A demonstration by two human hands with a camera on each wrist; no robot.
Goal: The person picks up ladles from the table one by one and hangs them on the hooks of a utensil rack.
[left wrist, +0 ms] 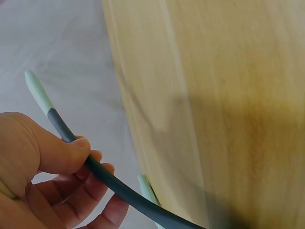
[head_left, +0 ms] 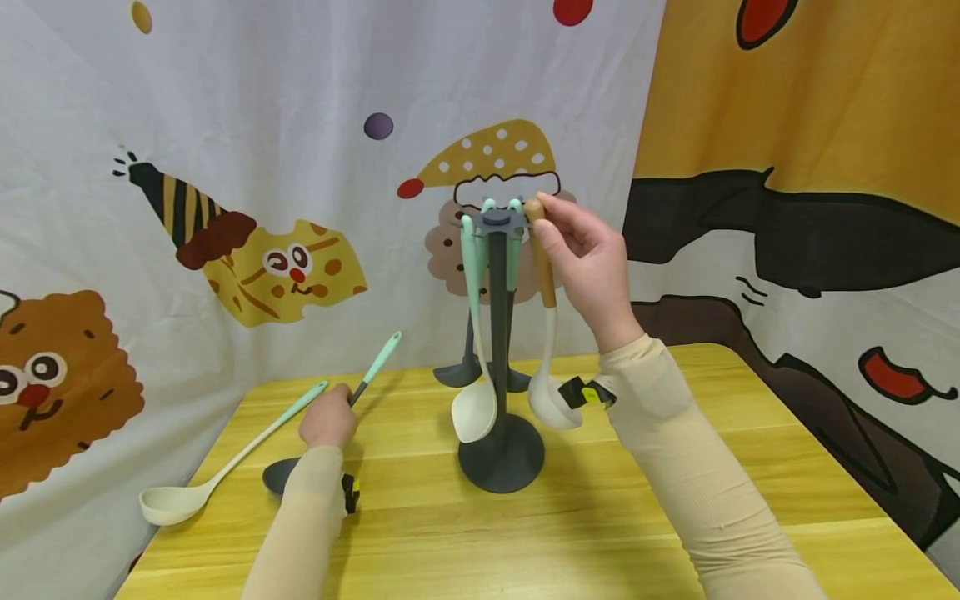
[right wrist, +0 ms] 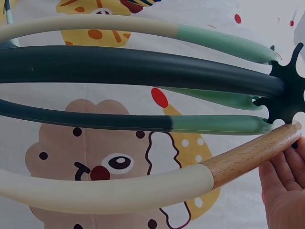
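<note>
My left hand (head_left: 328,419) pinches the dark shaft of a dark grey ladle (left wrist: 126,192) with a mint handle end; in the head view its bowl is partly hidden by my sleeve. At the top of a dark utensil stand (head_left: 498,325), my right hand (head_left: 592,258) pinches the wooden handle of a white ladle (head_left: 551,404). That handle's top is at the rim of the stand's notched holder (right wrist: 288,90). A white spoon (head_left: 475,412) with a mint handle hangs at the stand's left. Two dark utensils (head_left: 459,372) with mint handles hang behind the post.
A long white ladle (head_left: 176,502) with a mint handle lies along the left edge of the wooden table (head_left: 600,533). The stand's round base (head_left: 501,475) rests near the table's middle. A cartoon-printed cloth (head_left: 300,108) hangs behind.
</note>
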